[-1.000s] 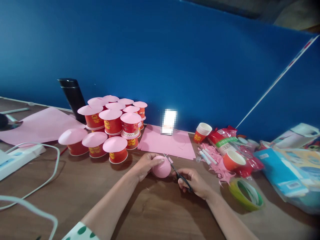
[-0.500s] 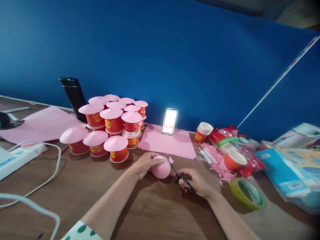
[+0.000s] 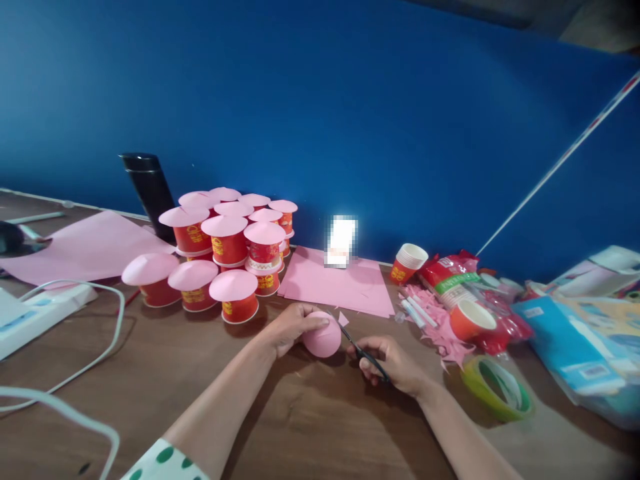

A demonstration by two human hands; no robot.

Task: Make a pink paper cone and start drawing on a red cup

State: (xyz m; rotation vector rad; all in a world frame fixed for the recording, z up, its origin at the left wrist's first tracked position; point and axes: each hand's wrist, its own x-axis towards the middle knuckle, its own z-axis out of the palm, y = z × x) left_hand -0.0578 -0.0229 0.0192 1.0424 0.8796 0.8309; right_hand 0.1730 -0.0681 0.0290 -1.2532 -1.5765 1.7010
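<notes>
A round pink paper disc (image 3: 323, 339) is held, slightly curled, in the closed fingers of the left hand (image 3: 290, 328), just above the brown wooden table (image 3: 310, 427) and about midway along its width. A pair of black-handled scissors (image 3: 363, 350) is gripped in the closed right hand (image 3: 395, 363), with the blades set at the disc's right edge. The cut is judged to be under way and not finished. Toward the table's back edge, a cluster of red paper cups capped with pink paper cones (image 3: 227, 247) is stacked in two tiers, so a good many pieces can be counted as done. Left uncapped are a nested stack of red paper cups (image 3: 407, 263) at the back edge and a single open red paper cup (image 3: 467, 320) among packaging toward the right. A flat pink paper sheet (image 3: 340, 287) is laid behind the hands, and a heap of pink paper offcuts (image 3: 430, 320) is piled to its right, so material is seen to remain.
</notes>
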